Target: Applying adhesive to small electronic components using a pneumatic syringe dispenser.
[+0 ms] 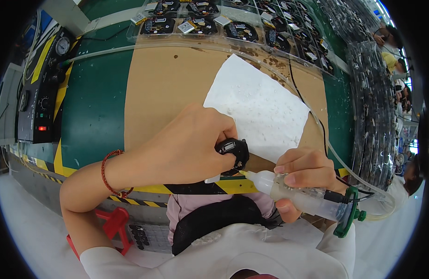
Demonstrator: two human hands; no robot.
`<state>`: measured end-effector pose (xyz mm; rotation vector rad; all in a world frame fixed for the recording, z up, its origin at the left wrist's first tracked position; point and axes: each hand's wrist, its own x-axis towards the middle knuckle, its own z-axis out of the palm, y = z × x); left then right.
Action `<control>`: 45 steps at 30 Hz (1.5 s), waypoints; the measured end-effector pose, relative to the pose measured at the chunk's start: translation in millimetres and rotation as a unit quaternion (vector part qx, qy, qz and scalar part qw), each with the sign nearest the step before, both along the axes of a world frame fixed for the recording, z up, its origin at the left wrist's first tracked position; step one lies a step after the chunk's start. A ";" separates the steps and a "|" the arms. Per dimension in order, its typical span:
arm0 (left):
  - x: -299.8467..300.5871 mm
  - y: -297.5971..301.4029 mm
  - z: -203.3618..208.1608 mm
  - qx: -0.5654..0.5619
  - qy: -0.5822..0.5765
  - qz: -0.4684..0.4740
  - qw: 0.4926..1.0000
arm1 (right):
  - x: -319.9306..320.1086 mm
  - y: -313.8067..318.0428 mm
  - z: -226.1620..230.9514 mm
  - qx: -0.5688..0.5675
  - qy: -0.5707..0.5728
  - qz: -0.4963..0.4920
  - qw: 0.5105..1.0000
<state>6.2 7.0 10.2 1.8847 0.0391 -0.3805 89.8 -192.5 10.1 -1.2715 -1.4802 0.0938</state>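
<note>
My left hand is closed round the edge of a small black round electronic housing, held up just over the table's front edge. A small pale flat piece shows below that hand; whether it is joined to the housing I cannot tell. In my right hand lies a translucent glue syringe with a green end cap, a black cable and a clear hose. Its yellowish needle tip points left and meets, or nearly meets, the housing's lower edge. My fingers hide part of the housing.
A speckled white sheet lies on brown cardboard over a green mat. Clear trays of similar housings stand behind; stacked trays rise at right. A black dispenser box with gauge stands left. The hose crosses the table.
</note>
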 end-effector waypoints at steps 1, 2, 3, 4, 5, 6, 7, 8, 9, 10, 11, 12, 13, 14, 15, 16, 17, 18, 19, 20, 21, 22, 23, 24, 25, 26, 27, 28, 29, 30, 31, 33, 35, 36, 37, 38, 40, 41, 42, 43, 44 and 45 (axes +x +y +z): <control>-0.5 0.2 -0.2 0.000 0.001 0.001 1.000 | 0.1 0.5 -0.1 0.000 0.001 0.001 1.000; -1.2 0.5 -0.5 -0.001 0.002 0.007 1.000 | 0.4 1.0 0.0 -0.004 0.000 0.002 1.000; -1.0 0.3 -0.3 -0.003 0.002 0.009 1.000 | 0.3 0.6 0.9 -0.010 -0.002 0.000 1.000; -0.6 0.2 0.3 -0.003 0.001 0.009 1.000 | 0.1 0.2 0.8 -0.010 -0.002 0.000 1.000; 0.0 0.3 1.3 -0.004 0.007 0.007 1.000 | -0.3 -0.3 0.2 0.000 0.001 0.006 1.000; 0.7 -0.2 2.1 -0.005 0.011 0.003 1.000 | -1.0 -1.6 0.8 0.009 0.004 0.010 1.000; 0.9 -0.9 1.7 -0.007 0.009 0.001 1.000 | -1.5 -3.0 2.6 0.008 0.002 0.008 1.000; 1.0 -1.7 1.0 -0.008 0.003 0.002 1.000 | -1.9 -4.7 5.3 -0.010 0.000 0.003 1.000; 0.4 -1.6 0.1 -0.007 0.001 0.008 1.000 | -1.3 -4.8 5.5 -0.026 0.001 0.003 1.000; 0.1 -1.7 0.0 -0.007 0.002 0.010 1.000 | -0.7 -4.7 5.1 -0.025 0.002 0.005 1.000; 0.1 -2.0 0.0 -0.007 -0.008 0.019 1.000 | -0.1 -4.6 4.6 -0.036 0.005 0.007 0.999; 0.2 -2.2 0.0 -0.008 -0.018 0.027 0.999 | 0.3 -4.6 4.7 -0.047 0.007 0.009 0.999; 0.1 -2.1 -0.2 -0.008 -0.018 0.027 0.999 | 0.3 -4.4 4.7 -0.048 0.007 0.009 0.999; -0.1 -2.0 -0.5 -0.007 -0.021 0.028 0.999 | 0.3 -4.2 4.7 -0.047 0.009 0.009 0.999; -0.7 -1.9 -0.6 -0.006 -0.024 0.030 0.999 | 0.1 -3.9 4.4 -0.045 0.011 0.010 0.999; -0.8 -1.8 -0.3 -0.006 -0.023 0.030 0.999 | 0.5 -3.5 4.1 -0.045 0.012 0.011 0.999; -0.9 -1.5 0.4 -0.004 -0.020 0.029 0.999 | 1.2 -3.0 3.6 -0.040 0.005 0.010 0.999; -0.5 -1.6 0.8 -0.003 -0.018 0.027 0.999 | 1.4 -3.1 3.7 -0.036 -0.004 0.009 0.999; -0.6 -1.7 0.7 -0.003 -0.018 0.026 0.999 | 1.3 -3.2 3.4 -0.037 -0.004 0.008 0.999; -0.9 -1.9 0.5 -0.008 -0.012 0.031 0.999 | 1.1 -3.2 2.7 -0.033 0.001 0.009 0.999; -0.8 -2.3 0.5 -0.012 -0.006 0.035 0.999 | 0.8 -3.5 2.4 -0.029 0.006 0.008 1.000; -0.7 -2.5 -0.4 -0.012 -0.006 0.034 0.999 | 0.6 -2.7 1.2 -0.030 0.006 0.007 1.000; -0.7 -2.6 -2.2 -0.011 -0.018 0.033 0.999 | 0.6 -1.0 -0.6 0.002 0.000 0.010 1.000; -0.5 -2.8 -3.3 -0.010 -0.030 0.031 0.999 | 0.6 -0.3 -1.6 0.034 -0.006 0.013 0.999; -0.4 -3.1 -2.7 -0.010 -0.030 0.030 0.999 | 0.5 -1.2 -0.8 0.034 -0.006 0.012 0.999; -0.2 -3.3 -1.5 -0.012 -0.023 0.033 0.999 | 0.4 -2.8 0.8 0.010 0.005 0.015 1.000; -0.2 -3.1 -1.2 -0.013 -0.014 0.037 0.999 | 0.6 -3.1 1.3 -0.013 0.017 0.020 1.000; -0.1 -3.0 -1.5 -0.013 -0.013 0.037 0.999 | 1.2 -2.7 1.9 -0.013 0.018 0.020 1.000; 0.3 -2.9 -1.8 -0.011 -0.015 0.033 0.999 | 2.1 -2.2 2.8 -0.017 0.005 0.023 1.000; 0.1 -2.8 -1.6 -0.009 -0.017 0.031 0.999 | 2.3 -1.8 3.5 -0.021 -0.007 0.026 0.999; -0.4 -2.8 -1.4 -0.009 -0.017 0.031 0.999 | 2.2 -2.5 3.8 -0.021 -0.007 0.026 0.999; -1.2 -2.6 -1.7 -0.018 -0.010 0.038 0.999 | 1.9 -4.4 4.0 -0.043 0.002 0.017 0.999; -1.4 -1.6 -3.2 -0.015 -0.013 0.037 0.999 | 1.7 -4.8 4.9 -0.057 0.007 0.010 0.998; -0.9 -1.8 -3.3 -0.013 -0.020 0.033 0.999 | 1.3 -5.5 6.1 -0.071 0.010 -0.001 0.997; -0.5 -2.1 -2.7 -0.014 -0.021 0.031 0.999 | 1.9 -5.4 5.9 -0.072 0.009 -0.002 0.997; -0.2 -2.3 -1.7 -0.012 -0.019 0.033 0.999 | 3.1 -4.6 5.0 -0.055 0.010 -0.003 0.998; -0.3 -2.5 -1.5 -0.010 -0.017 0.035 0.999 | 2.8 -3.4 3.6 -0.039 0.012 -0.003 0.999; -0.3 -2.5 -1.8 -0.009 -0.018 0.033 0.999 | 2.1 -2.9 3.3 -0.032 0.018 -0.003 0.999; -0.4 -2.5 -1.9 -0.009 -0.018 0.031 0.999 | 1.6 -2.6 3.1 -0.026 0.024 -0.002 0.999; -0.7 -2.4 -1.5 -0.009 -0.018 0.032 0.999 | 1.6 -3.9 4.4 -0.026 0.025 -0.002 0.999; -1.1 -2.4 -0.8 -0.004 -0.017 0.033 0.999 | 1.8 -6.3 6.9 -0.062 0.022 0.005 0.998; -0.9 -2.5 -0.6 0.000 -0.016 0.034 0.999 | 1.9 -8.1 8.4 -0.099 0.020 0.011 0.995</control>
